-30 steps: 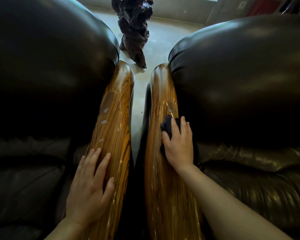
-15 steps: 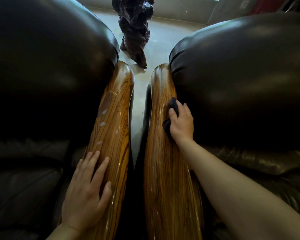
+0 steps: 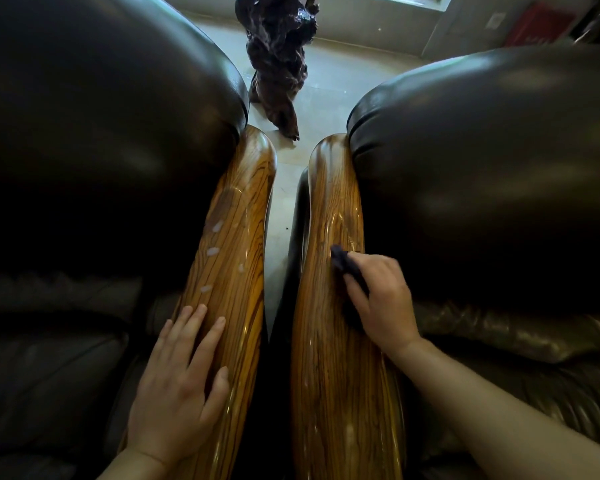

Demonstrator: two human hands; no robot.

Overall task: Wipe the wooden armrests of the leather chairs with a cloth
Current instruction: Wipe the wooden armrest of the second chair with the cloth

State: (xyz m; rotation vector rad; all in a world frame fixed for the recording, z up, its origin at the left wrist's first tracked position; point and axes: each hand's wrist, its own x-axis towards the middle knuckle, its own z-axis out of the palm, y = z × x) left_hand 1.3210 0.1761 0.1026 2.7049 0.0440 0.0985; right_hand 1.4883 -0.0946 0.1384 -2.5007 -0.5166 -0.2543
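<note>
Two glossy, striped wooden armrests run side by side between two dark leather chairs. My right hand [image 3: 383, 296] presses a small dark cloth [image 3: 345, 263] onto the right armrest [image 3: 333, 202], about halfway along it. The cloth peeks out past my fingertips; the rest is hidden under the hand. My left hand [image 3: 181, 382] lies flat, fingers spread, on the near part of the left armrest [image 3: 238, 216]. Several pale smudges dot the left armrest ahead of my fingers.
The left leather chair [image 3: 94, 126] and the right leather chair [image 3: 482, 150] bulge over the armrests' outer sides. A narrow gap with pale floor [image 3: 281, 188] separates the armrests. A dark gnarled wood sculpture [image 3: 278, 53] stands on the floor beyond.
My right hand with the cloth slid forward along the right armrest, then came back toward me to mid-armrest. My left hand stays resting on the left armrest.
</note>
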